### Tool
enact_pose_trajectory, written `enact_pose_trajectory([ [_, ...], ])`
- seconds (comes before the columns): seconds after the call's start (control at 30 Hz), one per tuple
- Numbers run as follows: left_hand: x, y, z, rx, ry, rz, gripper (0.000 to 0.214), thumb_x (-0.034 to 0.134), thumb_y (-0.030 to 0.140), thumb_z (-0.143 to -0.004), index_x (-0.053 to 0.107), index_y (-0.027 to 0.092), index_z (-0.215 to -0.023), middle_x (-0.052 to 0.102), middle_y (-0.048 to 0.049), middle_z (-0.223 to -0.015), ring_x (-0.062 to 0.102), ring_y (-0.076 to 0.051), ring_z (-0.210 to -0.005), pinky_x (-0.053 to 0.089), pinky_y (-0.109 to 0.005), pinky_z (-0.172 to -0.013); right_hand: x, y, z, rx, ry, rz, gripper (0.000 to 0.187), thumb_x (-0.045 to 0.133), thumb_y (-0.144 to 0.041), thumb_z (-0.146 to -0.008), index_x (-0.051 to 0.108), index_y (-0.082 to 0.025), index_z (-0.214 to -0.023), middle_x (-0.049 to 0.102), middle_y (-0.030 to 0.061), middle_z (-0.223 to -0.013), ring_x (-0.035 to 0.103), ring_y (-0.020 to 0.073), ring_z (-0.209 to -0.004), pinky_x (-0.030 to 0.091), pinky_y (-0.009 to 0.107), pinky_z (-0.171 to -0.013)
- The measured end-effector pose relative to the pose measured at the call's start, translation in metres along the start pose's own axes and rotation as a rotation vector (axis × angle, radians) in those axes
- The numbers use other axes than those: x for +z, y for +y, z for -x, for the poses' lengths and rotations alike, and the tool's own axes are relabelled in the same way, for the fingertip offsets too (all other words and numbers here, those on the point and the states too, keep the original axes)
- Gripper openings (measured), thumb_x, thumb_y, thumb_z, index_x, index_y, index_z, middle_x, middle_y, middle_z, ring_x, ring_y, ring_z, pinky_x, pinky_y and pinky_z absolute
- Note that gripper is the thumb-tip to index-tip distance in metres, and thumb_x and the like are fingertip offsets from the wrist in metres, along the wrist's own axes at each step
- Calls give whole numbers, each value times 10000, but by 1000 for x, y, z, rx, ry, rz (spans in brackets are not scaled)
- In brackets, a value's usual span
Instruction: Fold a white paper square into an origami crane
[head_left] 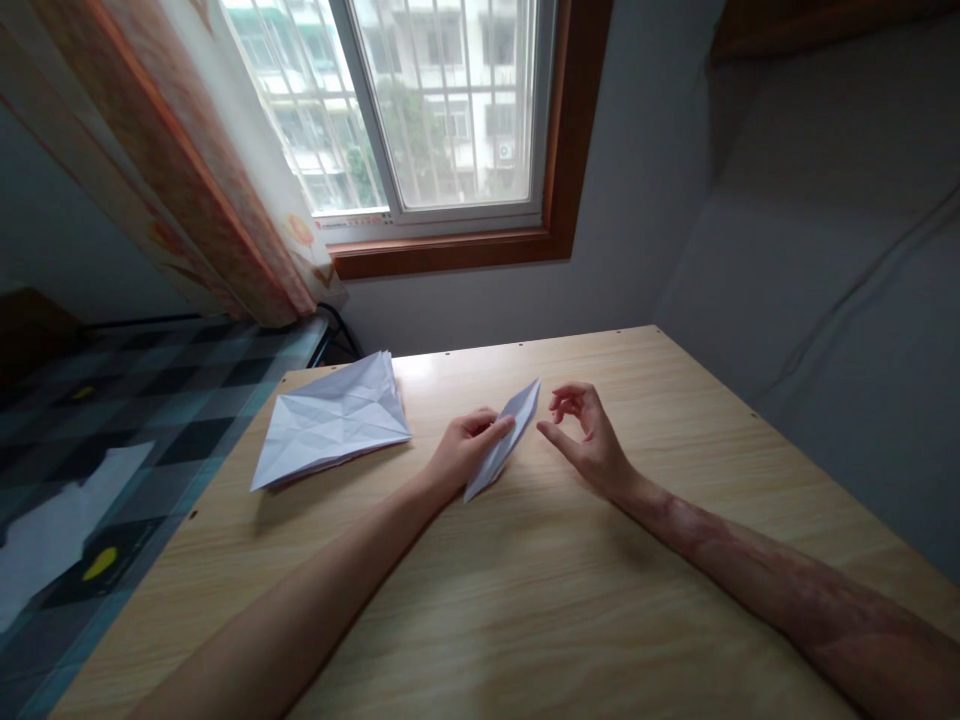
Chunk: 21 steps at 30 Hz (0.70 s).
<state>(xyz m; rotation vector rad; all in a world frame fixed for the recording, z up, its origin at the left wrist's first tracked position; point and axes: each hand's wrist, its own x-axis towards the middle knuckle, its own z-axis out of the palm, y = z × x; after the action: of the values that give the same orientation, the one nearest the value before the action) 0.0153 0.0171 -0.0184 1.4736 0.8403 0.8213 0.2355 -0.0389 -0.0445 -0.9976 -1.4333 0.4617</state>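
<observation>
My left hand (474, 440) grips a folded piece of white paper (517, 408), thumb on top and fingers behind it. The folded paper is held tilted above the wooden table (480, 580), its upper tip pointing away to the right. Just right of the paper, my right hand (586, 435) hovers with its fingers curved and a gap between thumb and fingertips. Nothing shows in that hand, and it is apart from the paper. To the left lies a stack of creased white paper sheets (337, 415), the top one marked with crossing fold lines.
Left of the table, a dark checked cloth (187, 365) covers a lower surface with loose white paper (75, 530) on it. A window (450, 110) with a brown frame is behind the table, beside an orange patterned curtain (187, 160). Grey walls border the back and right.
</observation>
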Motion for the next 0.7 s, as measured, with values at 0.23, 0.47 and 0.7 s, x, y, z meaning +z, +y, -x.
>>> enact_pose_trajectory([
  [0.23, 2, -10, -5, -42, 30, 359, 518, 957, 545, -761, 748, 139, -1006, 742, -29, -895, 636, -143, -748, 481, -240, -682, -2, -22, 3, -468, -313, 421, 376, 749, -192, -953, 664, -293, -1305, 698, 101, -1374, 632, 309, -1295, 471, 539, -1164],
  [0.47, -2, -14, -7, -18, -18, 312, 519, 935, 532, -797, 715, 130, -1040, 751, -52, -964, 667, -154, -826, 517, -237, -722, -2, -17, 3, -441, -399, 432, 402, 777, -229, -944, 704, -338, -1324, 734, 69, -1401, 635, 310, -1306, 415, 557, -1239],
  [0.7, 1, -7, -4, -35, -82, 213, 529, 918, 603, -788, 698, 143, -928, 710, -11, -838, 629, -129, -710, 483, -229, -656, -4, -11, 3, -493, -351, 494, 295, 770, -235, -996, 781, -362, -1262, 767, 54, -1300, 670, 272, -1198, 405, 535, -1244],
])
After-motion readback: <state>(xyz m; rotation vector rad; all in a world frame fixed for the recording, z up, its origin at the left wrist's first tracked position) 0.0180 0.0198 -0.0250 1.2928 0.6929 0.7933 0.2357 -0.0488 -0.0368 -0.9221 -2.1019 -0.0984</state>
